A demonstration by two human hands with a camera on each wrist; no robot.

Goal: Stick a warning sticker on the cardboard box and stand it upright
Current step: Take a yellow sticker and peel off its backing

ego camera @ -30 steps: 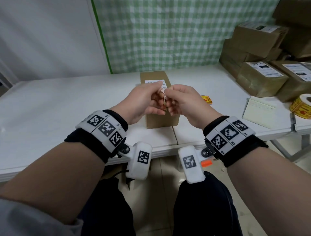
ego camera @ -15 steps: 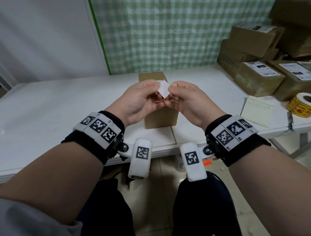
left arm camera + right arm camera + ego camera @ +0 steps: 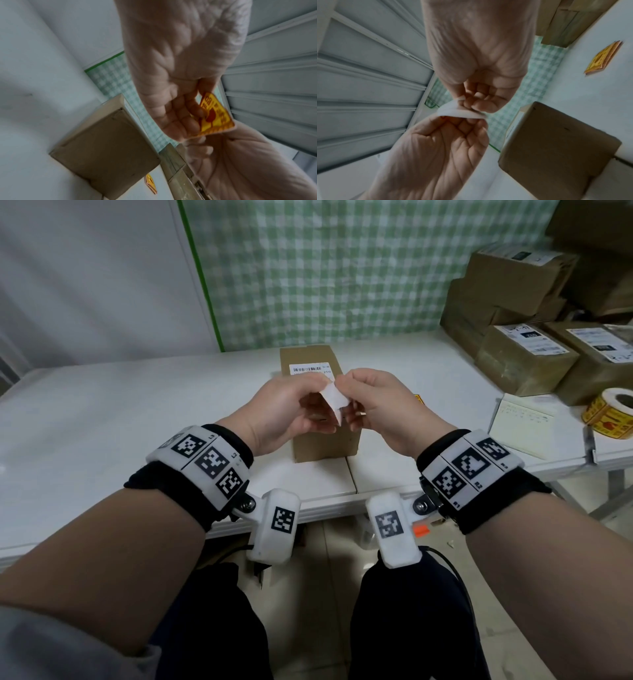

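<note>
A brown cardboard box (image 3: 325, 445) lies flat on the white table (image 3: 102, 422), with a barcode label (image 3: 310, 369) on its top face. Just above its near end, my hands hold a warning sticker (image 3: 334, 400) between them. In the left wrist view, my left hand (image 3: 294, 405) pinches the yellow and red sticker (image 3: 216, 116) at one edge. In the right wrist view, my right hand (image 3: 371, 402) pinches the white backing paper (image 3: 453, 112), which curls away from the sticker. The box (image 3: 106, 148) sits below the fingers, untouched.
Several labelled cardboard boxes (image 3: 527, 357) are stacked at the back right. A roll of yellow stickers (image 3: 613, 412) and a pale notepad (image 3: 524, 422) lie at the right edge. Loose yellow stickers (image 3: 604, 58) lie on the table to the right of the box.
My hands have drawn slightly apart and toward me, uncovering the box's barcode label. More of the white backing shows between the fingers than one second ago.
</note>
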